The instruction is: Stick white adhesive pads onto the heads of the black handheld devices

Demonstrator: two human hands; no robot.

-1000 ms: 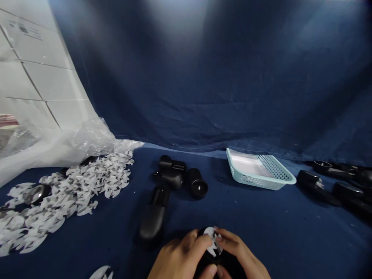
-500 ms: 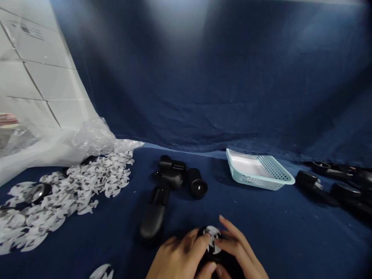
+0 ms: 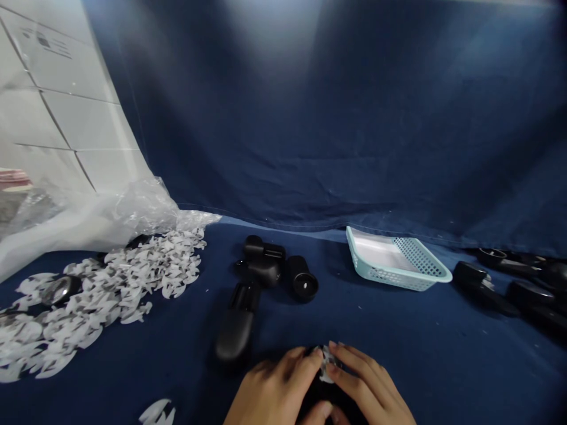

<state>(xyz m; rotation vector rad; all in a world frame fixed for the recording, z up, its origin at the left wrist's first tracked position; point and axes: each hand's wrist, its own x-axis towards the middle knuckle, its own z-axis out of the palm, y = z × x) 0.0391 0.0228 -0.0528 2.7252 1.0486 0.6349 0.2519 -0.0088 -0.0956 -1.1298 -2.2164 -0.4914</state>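
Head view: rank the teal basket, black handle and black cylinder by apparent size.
Largest to smallest: teal plastic basket, black handle, black cylinder. The handle lies nearer the camera, so its lead over the cylinder is unsure.

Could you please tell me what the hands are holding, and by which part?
The left hand and right hand grip a black device at its top, fingertips pressing on the white paper piece there.

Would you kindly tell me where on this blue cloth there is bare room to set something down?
Bare dark-blue cloth lies between the pale teal plastic mesh basket and the right hand, extending rightward. It is crowded at left, under white petal-shaped scraps, and at far right, among black plastic devices.
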